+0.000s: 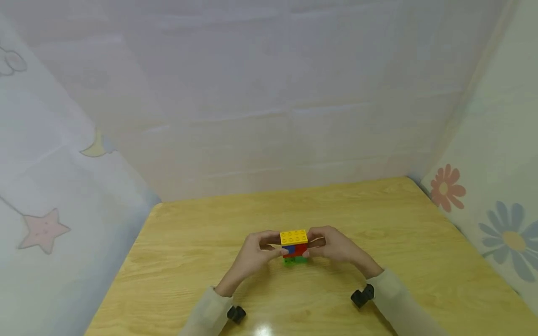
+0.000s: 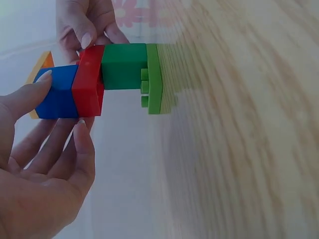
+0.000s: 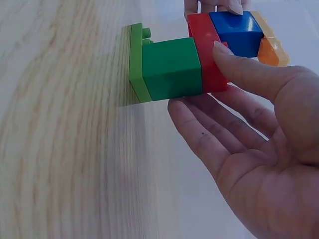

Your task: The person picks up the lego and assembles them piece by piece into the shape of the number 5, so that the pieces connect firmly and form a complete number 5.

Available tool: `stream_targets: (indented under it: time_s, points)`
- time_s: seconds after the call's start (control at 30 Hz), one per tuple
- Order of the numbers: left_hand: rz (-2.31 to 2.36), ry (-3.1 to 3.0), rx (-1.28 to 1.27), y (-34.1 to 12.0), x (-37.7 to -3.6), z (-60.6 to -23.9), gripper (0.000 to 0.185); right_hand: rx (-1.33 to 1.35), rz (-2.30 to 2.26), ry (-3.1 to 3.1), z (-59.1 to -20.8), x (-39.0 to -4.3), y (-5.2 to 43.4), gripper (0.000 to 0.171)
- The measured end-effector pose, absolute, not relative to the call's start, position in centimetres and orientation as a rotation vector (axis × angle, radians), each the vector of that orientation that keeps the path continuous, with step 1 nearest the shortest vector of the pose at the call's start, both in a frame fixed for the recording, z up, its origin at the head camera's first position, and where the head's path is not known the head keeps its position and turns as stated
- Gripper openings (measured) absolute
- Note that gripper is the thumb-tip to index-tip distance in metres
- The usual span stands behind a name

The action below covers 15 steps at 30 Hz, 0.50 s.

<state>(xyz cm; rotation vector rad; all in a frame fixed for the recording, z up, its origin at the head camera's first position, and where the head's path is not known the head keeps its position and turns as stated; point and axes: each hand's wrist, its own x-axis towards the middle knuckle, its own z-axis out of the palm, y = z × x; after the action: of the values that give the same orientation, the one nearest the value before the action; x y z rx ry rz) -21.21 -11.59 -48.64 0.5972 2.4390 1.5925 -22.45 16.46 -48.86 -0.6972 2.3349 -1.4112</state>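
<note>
Between both hands, a stack of toy bricks stands on the wooden table. Its bottom is a thin light green plate (image 2: 155,82), topped by a dark green brick (image 2: 123,67) that leaves some studs bare. Above come a flat red brick (image 3: 205,55), a blue brick (image 2: 59,94) and a yellow brick (image 1: 293,237). My left hand (image 1: 254,256) grips the upper stack from the left, thumb against the blue brick and fingers at the opposite side. From the right, my right hand (image 1: 336,245) holds the stack, its thumb on the red brick. Fingers partly hide the bricks in the head view.
The wooden table (image 1: 201,224) extends around the stack. Behind it hangs a pale cloth wall (image 1: 269,140), with printed cloth at both sides. A small black device (image 1: 237,314) sits at the left cuff and another black device (image 1: 362,296) at the right cuff.
</note>
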Motion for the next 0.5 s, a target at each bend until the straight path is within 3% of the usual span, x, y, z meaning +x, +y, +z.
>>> stream_targets:
  time_s: [0.5]
  points:
    - [1.721, 2.327, 0.542, -12.5, -22.2, -49.1, 0.047, -0.657, -1.417, 2.303, -48.3, -23.3, 15.8, 0.021]
